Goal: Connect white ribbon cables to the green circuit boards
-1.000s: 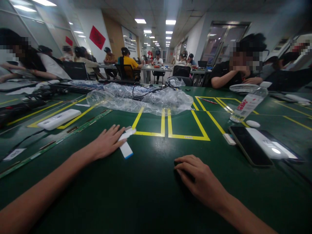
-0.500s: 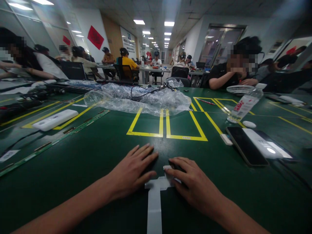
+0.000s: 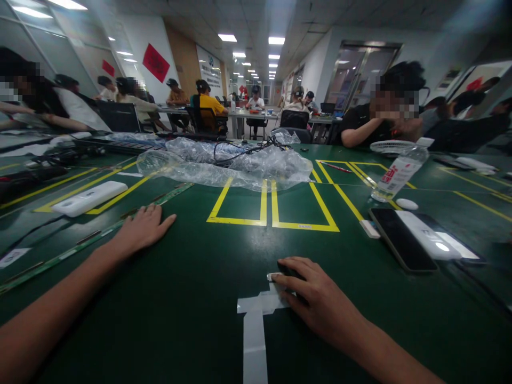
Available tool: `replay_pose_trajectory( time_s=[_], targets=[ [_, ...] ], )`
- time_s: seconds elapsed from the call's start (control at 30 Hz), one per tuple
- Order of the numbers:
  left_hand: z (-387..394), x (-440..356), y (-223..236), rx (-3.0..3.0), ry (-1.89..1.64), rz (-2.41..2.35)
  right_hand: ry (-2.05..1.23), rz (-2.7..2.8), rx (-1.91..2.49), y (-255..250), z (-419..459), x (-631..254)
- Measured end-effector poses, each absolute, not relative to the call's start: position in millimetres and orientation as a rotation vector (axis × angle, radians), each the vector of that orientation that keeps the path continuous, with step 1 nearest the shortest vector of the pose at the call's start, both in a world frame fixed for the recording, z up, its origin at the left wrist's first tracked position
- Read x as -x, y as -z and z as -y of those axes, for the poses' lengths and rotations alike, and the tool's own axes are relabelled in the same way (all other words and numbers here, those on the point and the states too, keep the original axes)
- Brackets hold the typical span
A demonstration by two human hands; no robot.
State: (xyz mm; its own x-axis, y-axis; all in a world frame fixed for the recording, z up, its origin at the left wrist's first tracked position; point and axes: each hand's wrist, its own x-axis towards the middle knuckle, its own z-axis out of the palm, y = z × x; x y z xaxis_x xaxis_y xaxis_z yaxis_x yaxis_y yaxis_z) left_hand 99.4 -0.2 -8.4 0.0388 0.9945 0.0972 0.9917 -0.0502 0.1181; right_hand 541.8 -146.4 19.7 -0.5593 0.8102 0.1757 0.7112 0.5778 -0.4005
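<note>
A white flat ribbon cable with a bent T-shaped end runs toward the bottom edge of the view. My right hand rests at its upper end, fingers bent and pressing on the cable's tip; the thumb is mostly hidden. To the left lies a long, narrow green circuit board strip, slanting from the near left up to the middle. My left hand lies across the strip's upper half, fingers over it and thumb sticking out to the right. Its fingers hide that part of the strip.
Crumpled clear plastic wrap and black cables lie at the back. A white power bank sits left. On the right are a phone, a tilted bottle and a small white box. A person sits across.
My left hand brought the ribbon cable from the left to my right hand, then moved back left onto the circuit board strip. The strip has slid slightly right. My right hand has barely moved.
</note>
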Motion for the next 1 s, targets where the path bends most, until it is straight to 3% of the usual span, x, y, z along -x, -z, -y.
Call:
replay_pose_trajectory(
  time_s=[0.17,0.4,1.0],
  targets=[
    [28,-182,4,-2.379,-0.095,-1.942,-0.342,2.477,1.255,-21,148,-541],
    [114,-273,-16,-2.601,-0.181,-1.314,-0.171,2.478,1.270,-19,151,-537],
    [134,-292,-24,-2.639,-0.351,-1.010,-0.215,2.446,1.238,-17,153,-532]
  ],
)
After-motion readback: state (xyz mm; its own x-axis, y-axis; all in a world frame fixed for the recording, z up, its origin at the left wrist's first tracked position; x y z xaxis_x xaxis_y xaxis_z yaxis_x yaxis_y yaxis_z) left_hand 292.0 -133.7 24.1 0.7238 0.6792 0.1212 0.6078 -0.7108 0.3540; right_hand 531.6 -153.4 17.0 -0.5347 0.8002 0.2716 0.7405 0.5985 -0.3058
